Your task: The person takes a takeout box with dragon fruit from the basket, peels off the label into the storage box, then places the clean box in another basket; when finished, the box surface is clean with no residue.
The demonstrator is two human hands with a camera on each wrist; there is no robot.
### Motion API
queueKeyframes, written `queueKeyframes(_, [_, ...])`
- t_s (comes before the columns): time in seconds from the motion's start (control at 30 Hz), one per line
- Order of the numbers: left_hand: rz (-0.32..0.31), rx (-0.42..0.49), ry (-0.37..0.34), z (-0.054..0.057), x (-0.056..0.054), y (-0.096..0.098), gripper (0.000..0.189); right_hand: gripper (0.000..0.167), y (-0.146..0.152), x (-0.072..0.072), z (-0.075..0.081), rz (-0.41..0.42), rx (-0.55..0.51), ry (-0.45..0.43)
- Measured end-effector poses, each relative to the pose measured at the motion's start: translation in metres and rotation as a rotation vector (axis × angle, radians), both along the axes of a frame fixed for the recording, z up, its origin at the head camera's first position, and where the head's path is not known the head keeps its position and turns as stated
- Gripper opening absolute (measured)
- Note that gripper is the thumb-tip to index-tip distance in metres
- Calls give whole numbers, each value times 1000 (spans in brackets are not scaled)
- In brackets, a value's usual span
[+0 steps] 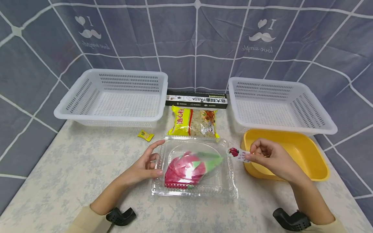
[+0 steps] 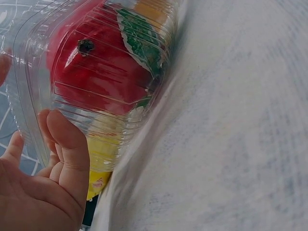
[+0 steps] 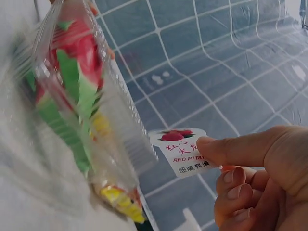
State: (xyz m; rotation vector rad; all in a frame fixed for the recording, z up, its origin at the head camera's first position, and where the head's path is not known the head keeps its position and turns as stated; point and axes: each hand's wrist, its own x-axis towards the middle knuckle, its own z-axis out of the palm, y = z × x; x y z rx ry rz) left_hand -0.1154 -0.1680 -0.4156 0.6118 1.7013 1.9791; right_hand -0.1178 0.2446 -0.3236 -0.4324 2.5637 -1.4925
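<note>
Thumb and forefinger of the right hand (image 1: 269, 157) pinch a small white label printed with red fruit (image 1: 234, 152), the other fingers curled in; from my end I cannot tell whether it touches the clear ridged plastic box (image 1: 224, 186) beside it. That box is mid-way across the bench (image 1: 84, 155), with a pink-and-green dragon fruit (image 1: 183, 168) inside. I see the left hand (image 1: 144, 165) gripping the box's left side, thumb and forefinger spread apart. A yellow-and-clear plastic pasta bag (image 1: 182, 123) lies just behind; a yellow plastic tub (image 1: 303, 155) stands toward the bench's right edge.
</note>
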Motion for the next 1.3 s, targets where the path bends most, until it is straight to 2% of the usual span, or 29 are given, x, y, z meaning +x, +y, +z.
queueKeyframes(0.37, [-10,11,-24,2,1,0,92,18,27,2,-13,-78,6,-21])
queueKeyframes(0.97, [-12,7,-15,1,0,0,92,8,78,4,-25,-219,27,-48])
queueKeyframes(1.3, [-4,-3,-10,2,-1,-1,89,9,95,-2,-34,-216,-9,-86])
